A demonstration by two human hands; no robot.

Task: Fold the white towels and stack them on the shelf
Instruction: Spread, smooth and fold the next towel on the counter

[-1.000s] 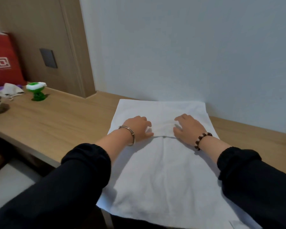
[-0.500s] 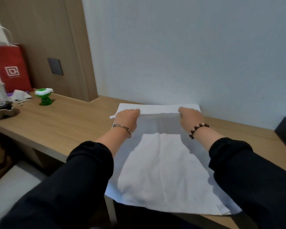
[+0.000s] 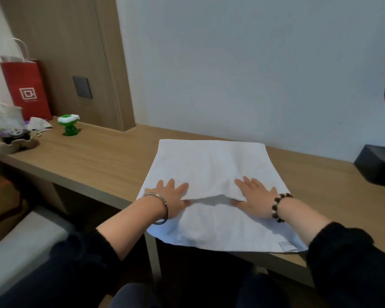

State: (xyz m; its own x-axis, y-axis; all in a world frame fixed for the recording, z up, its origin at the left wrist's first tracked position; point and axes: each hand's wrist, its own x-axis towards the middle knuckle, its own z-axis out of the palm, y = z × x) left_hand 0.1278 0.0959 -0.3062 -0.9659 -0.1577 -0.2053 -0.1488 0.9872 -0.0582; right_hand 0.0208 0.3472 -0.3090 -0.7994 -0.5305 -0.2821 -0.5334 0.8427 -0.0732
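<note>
A white towel (image 3: 211, 167) lies on the wooden table (image 3: 98, 158) against the wall. Its far half is folded toward me, and the flap's free edge runs between my hands, slightly raised with a shadow under it. My left hand (image 3: 171, 196) holds the flap's left end, fingers spread on top and thumb underneath. My right hand (image 3: 253, 196) holds the right end the same way. The towel's near edge, with a small label (image 3: 287, 245), hangs a little over the table's front. No shelf is in view.
A green toy (image 3: 69, 125), a red paper bag (image 3: 27, 90) and a tray of small items (image 3: 11, 134) stand at the table's far left. A black box (image 3: 378, 165) sits at the right by the wall. A pale seat (image 3: 16, 245) is at the lower left.
My hands went from the towel's middle to its far edge, then drew back toward me with that edge. The far half now lies folded over the near half.
</note>
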